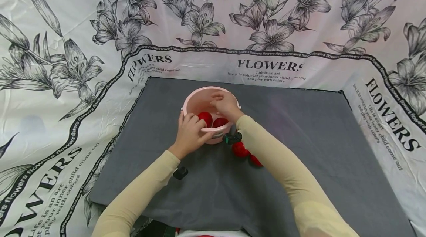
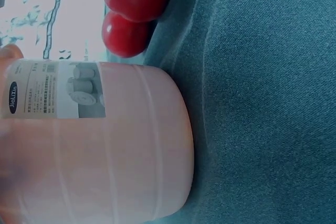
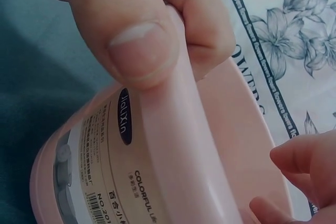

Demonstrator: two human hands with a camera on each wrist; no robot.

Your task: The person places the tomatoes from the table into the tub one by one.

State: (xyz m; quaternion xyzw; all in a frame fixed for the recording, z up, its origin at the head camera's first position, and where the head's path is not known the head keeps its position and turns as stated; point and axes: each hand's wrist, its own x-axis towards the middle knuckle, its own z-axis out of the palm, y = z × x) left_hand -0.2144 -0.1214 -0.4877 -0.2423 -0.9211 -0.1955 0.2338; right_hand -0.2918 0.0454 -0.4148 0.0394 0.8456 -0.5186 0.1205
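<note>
A pink bucket (image 1: 213, 141) with a paper label stands on the dark cloth, two glossy red round things (image 1: 205, 118) inside it. My left hand (image 1: 190, 133) grips its near-left rim, fingers over the inside and thumb on the outside. That thumb (image 3: 139, 59) presses near the label in the right wrist view. My right hand (image 1: 227, 107) reaches over the right rim into the bucket; its fingers (image 3: 304, 161) are loosely bent, and nothing shows between them. In the left wrist view the bucket's side (image 2: 131, 156) fills the lower left, and the left hand is mostly out of sight.
Two more red round things (image 1: 240, 149) lie on the cloth right of the bucket, partly behind the right forearm. Dark grey cloth (image 1: 309, 137) covers the table. A white container (image 1: 213, 233) shows at the bottom edge. Flower-printed sheeting (image 1: 206, 15) surrounds the table's back and sides.
</note>
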